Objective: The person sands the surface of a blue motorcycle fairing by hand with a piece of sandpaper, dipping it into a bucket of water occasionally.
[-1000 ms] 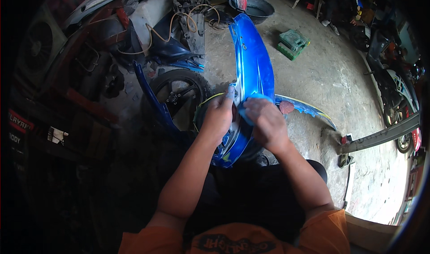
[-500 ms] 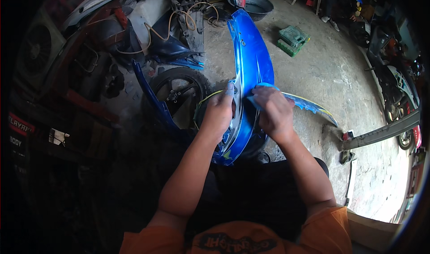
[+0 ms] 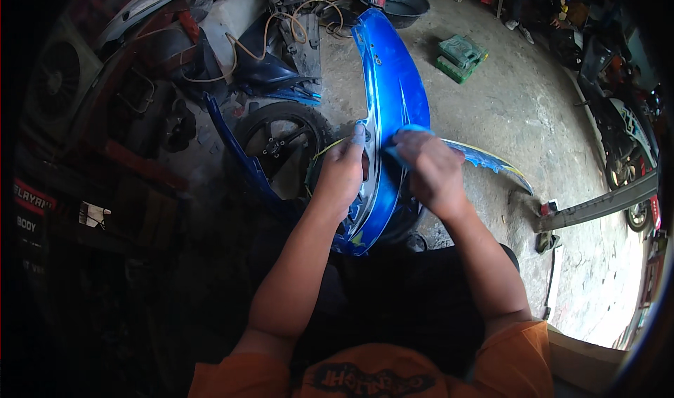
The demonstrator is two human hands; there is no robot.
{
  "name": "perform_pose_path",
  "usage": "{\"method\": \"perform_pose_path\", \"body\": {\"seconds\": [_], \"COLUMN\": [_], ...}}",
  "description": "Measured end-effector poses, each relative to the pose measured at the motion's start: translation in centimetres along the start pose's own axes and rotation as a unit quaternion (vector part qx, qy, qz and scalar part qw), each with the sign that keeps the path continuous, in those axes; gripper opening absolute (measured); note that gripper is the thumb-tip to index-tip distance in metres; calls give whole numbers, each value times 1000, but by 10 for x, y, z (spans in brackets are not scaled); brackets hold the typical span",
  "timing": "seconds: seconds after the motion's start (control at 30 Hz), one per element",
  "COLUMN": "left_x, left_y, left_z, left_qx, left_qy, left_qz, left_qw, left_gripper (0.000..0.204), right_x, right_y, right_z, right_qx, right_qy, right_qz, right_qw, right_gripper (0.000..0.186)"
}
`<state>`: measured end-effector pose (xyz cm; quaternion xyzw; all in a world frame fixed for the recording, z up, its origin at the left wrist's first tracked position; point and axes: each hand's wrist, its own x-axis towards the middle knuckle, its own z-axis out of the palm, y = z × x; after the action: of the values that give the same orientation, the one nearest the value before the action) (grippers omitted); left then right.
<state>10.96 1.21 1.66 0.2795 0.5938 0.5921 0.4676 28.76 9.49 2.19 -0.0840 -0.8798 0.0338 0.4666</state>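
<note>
A glossy blue motorcycle fairing panel (image 3: pixel 394 68) stands long and curved in front of me, its lower end near my lap. My left hand (image 3: pixel 341 172) grips its left edge, thumb on the near face and fingers out of sight behind. My right hand (image 3: pixel 437 168) is closed on a thin light-blue piece (image 3: pixel 415 128), a cloth or a sanding sheet, and presses it on the panel's middle. Most of that piece lies hidden under the fingers. Behind the panel, other blue trim strips curve out to the left (image 3: pixel 235 145) and to the right (image 3: pixel 488 161).
A black-rimmed wheel (image 3: pixel 281 145) lies on the floor left of the panel. Beyond are a green case (image 3: pixel 461 57), a dark basin (image 3: pixel 407 8) and a tan hose (image 3: pixel 265 43). Motorcycles (image 3: pixel 632 138) line the right side. A grey curved bar (image 3: pixel 597 203) reaches in from there.
My right hand has shifted very slightly to the right on the panel with the light-blue piece. The panel's top has tipped slightly up and left; my left hand keeps its grip.
</note>
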Motion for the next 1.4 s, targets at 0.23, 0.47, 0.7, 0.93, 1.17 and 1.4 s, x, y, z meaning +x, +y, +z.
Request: {"method": "perform_pose_path", "body": {"seconds": [0.23, 0.47, 0.7, 0.93, 1.17, 1.4], "left_x": [-8, -3, -2, 2, 1, -3], "left_y": [8, 12, 2, -5, -4, 4], "left_z": [10, 12, 2, -5, -4, 3], "left_qx": [-21, -9, -6, 13, 20, 0], "left_qy": [26, 45, 9, -8, -10, 13], "left_qz": [13, -3, 7, -9, 3, -2], "left_qw": [999, 999, 1000, 1000, 1000, 1000], "left_gripper": [53, 54, 55, 55, 54, 53], "right_x": [-1, -4, -4, -1, -1, 1], "right_y": [-19, -26, -11, -7, 9, -4], "right_z": [2, 6, 10, 2, 0, 1], "right_qx": [37, 22, 31, 5, -9, 44], "right_qy": [-39, -56, -4, -13, -10, -26], "right_qz": [-26, -46, -30, -14, 6, -24], "right_qw": [998, 997, 999, 1000, 1000, 998], "right_gripper": [35, 31, 34, 37, 40, 42]}}
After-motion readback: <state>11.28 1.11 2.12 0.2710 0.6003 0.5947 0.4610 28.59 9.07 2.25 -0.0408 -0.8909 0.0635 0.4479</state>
